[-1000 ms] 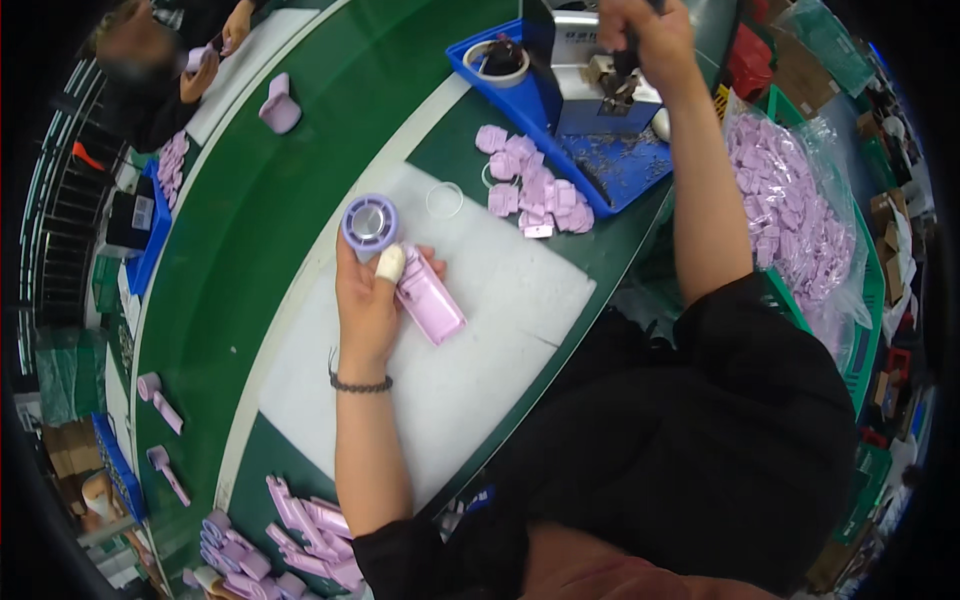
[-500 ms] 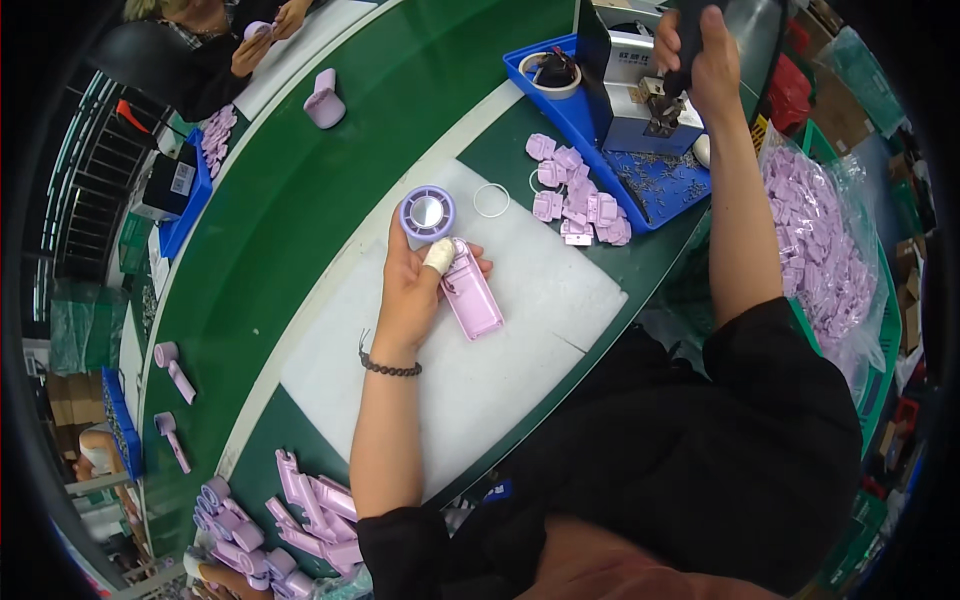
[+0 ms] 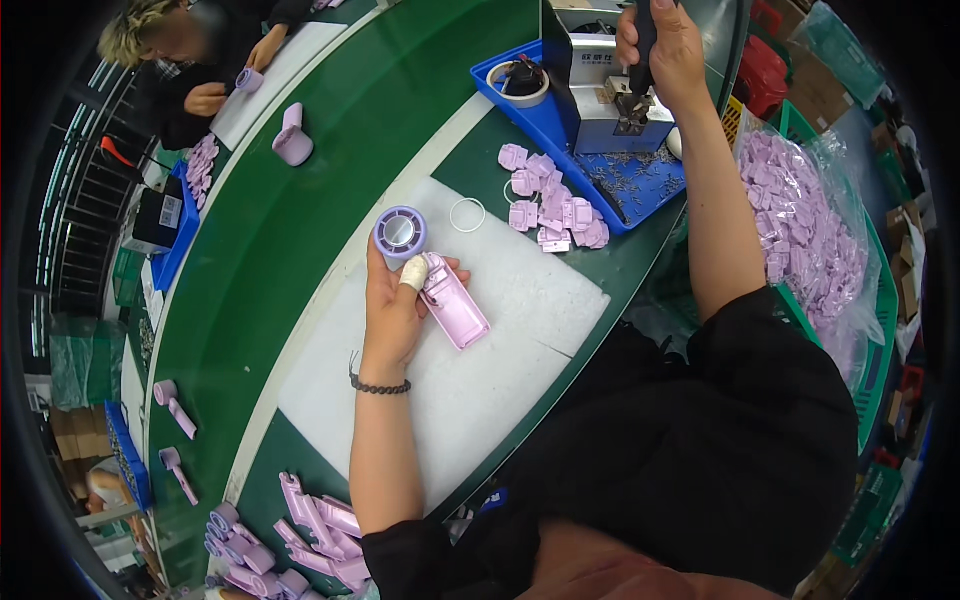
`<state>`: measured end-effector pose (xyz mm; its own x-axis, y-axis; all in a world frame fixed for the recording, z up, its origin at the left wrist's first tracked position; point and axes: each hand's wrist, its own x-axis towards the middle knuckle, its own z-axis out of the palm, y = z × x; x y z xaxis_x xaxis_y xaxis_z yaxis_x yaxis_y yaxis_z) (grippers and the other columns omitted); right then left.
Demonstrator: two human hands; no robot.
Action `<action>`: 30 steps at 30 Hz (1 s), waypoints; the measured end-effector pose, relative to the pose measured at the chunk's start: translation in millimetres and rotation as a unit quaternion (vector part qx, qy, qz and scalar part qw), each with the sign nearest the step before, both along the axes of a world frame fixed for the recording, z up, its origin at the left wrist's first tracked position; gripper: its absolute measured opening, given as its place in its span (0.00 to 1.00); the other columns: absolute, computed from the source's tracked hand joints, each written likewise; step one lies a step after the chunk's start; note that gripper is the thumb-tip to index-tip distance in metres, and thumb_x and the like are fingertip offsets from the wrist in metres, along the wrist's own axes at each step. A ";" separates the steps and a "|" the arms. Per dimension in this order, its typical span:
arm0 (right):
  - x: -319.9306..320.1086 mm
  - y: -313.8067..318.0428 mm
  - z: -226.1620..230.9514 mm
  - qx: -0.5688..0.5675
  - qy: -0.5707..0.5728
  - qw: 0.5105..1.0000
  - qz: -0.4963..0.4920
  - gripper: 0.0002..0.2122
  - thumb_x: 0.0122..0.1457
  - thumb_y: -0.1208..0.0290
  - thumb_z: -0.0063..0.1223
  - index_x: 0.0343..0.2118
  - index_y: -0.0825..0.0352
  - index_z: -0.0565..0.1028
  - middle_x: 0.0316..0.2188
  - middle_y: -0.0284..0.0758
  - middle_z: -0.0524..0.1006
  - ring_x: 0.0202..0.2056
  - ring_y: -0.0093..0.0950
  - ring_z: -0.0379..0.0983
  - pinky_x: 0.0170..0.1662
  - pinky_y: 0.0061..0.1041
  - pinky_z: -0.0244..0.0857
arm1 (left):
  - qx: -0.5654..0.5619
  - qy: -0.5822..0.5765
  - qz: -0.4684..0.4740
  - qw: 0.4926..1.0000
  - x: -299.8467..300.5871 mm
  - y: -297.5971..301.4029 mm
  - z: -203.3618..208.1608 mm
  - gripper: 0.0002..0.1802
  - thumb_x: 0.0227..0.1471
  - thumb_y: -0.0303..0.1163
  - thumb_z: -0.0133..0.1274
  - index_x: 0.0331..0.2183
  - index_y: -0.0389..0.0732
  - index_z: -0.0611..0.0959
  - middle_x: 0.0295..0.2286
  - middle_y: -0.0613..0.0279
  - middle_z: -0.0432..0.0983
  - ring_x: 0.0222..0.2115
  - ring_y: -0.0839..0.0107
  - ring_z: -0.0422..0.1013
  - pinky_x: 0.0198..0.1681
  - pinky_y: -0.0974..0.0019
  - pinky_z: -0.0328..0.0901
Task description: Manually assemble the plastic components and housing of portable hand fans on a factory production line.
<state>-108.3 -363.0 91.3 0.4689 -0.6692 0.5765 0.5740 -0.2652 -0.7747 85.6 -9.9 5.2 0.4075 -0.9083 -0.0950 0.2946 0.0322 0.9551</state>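
Note:
My left hand [image 3: 392,312] is closed round a pink handheld-fan body with a round purple head [image 3: 401,232], over a white mat [image 3: 490,390]. The hollow pink handle [image 3: 458,310] faces up, and a white cover sits on my thumb. At the upper right my right hand [image 3: 678,58] grips a black electric screwdriver [image 3: 643,50]. Its tip is down at the metal nozzle of a silver screw feeder [image 3: 597,136]; whether a screw is on it is too small to tell. A thin white ring [image 3: 467,215] lies on the mat beyond the fan.
Pink covers [image 3: 552,205] lie beside a blue tray [image 3: 590,165] of loose screws. A bag of pink parts [image 3: 805,225] fills a green crate at right. Pink shells [image 3: 320,525] are heaped at lower left. Fan pieces [image 3: 293,137] ride the green belt [image 3: 215,330]; a co-worker sits across it.
The whole view has shifted slightly. Pieces on the green belt have moved a little toward the near end. The co-worker's hands have come apart. Both my hands keep their grips.

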 end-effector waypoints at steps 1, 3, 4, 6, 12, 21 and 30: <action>-2.9 6.2 -0.7 0.023 0.003 0.997 -0.070 0.21 0.68 0.48 0.42 0.47 0.65 0.70 0.17 0.30 0.68 0.13 0.20 0.61 0.17 0.17 0.57 | 0.002 -0.003 0.001 1.000 -1.4 -1.2 -0.4 0.26 0.66 0.26 0.39 0.63 0.44 0.55 0.42 0.40 0.76 0.42 0.51 0.78 0.45 0.57 0.76; -11.4 25.4 5.5 0.022 0.012 0.997 -0.071 0.21 0.68 0.48 0.42 0.47 0.65 0.70 0.17 0.30 0.69 0.13 0.20 0.61 0.17 0.17 0.57 | 0.000 -0.004 -0.002 1.000 -2.0 0.5 1.3 0.26 0.66 0.26 0.38 0.63 0.44 0.55 0.42 0.40 0.76 0.42 0.51 0.78 0.45 0.57 0.76; -15.5 35.0 8.2 0.023 0.022 0.997 -0.071 0.21 0.68 0.49 0.42 0.47 0.65 0.69 0.17 0.30 0.69 0.13 0.20 0.61 0.17 0.17 0.57 | 0.000 -0.004 -0.004 1.000 -0.8 -0.8 1.5 0.26 0.66 0.26 0.38 0.63 0.44 0.55 0.42 0.40 0.76 0.42 0.51 0.78 0.45 0.57 0.76; -16.1 57.4 6.2 0.033 0.045 0.997 -0.056 0.21 0.68 0.49 0.42 0.48 0.65 0.69 0.17 0.29 0.69 0.13 0.20 0.61 0.16 0.17 0.57 | 0.009 -0.001 0.005 1.000 1.4 2.8 -1.8 0.27 0.66 0.25 0.38 0.63 0.43 0.55 0.42 0.40 0.76 0.42 0.51 0.78 0.46 0.56 0.76; 14.6 136.6 -13.4 0.013 -0.123 0.978 0.166 0.36 0.63 0.37 0.42 0.62 0.65 0.59 0.21 0.28 0.68 0.17 0.17 0.63 0.22 0.17 0.59 | -0.001 0.070 0.029 0.997 -10.1 -3.1 -4.1 0.34 0.63 0.20 0.35 0.65 0.48 0.47 0.43 0.41 0.74 0.41 0.54 0.78 0.44 0.57 0.76; 91.9 209.9 -37.9 0.027 -0.117 0.959 0.255 0.42 0.57 0.29 0.43 0.63 0.62 0.59 0.20 0.27 0.68 0.14 0.15 0.62 0.19 0.17 0.59 | -0.015 0.033 0.058 0.998 -18.5 -5.4 -7.0 0.31 0.61 0.18 0.36 0.64 0.43 0.54 0.50 0.47 0.69 0.42 0.58 0.77 0.47 0.60 0.75; 99.0 224.8 -44.4 0.057 -0.043 0.978 0.195 0.43 0.52 0.27 0.47 0.58 0.63 0.61 0.19 0.26 0.68 0.15 0.16 0.62 0.19 0.17 0.58 | -0.022 0.020 0.058 0.998 -16.7 -7.6 -4.9 0.35 0.62 0.16 0.35 0.66 0.43 0.45 0.52 0.45 0.67 0.41 0.60 0.77 0.44 0.65 0.74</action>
<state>-9.4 -138.2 47.0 0.6545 -0.5106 0.5575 0.6786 0.0718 -0.7310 68.9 -17.5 0.2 0.5061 -0.8593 -0.0744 0.3235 0.1091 0.9399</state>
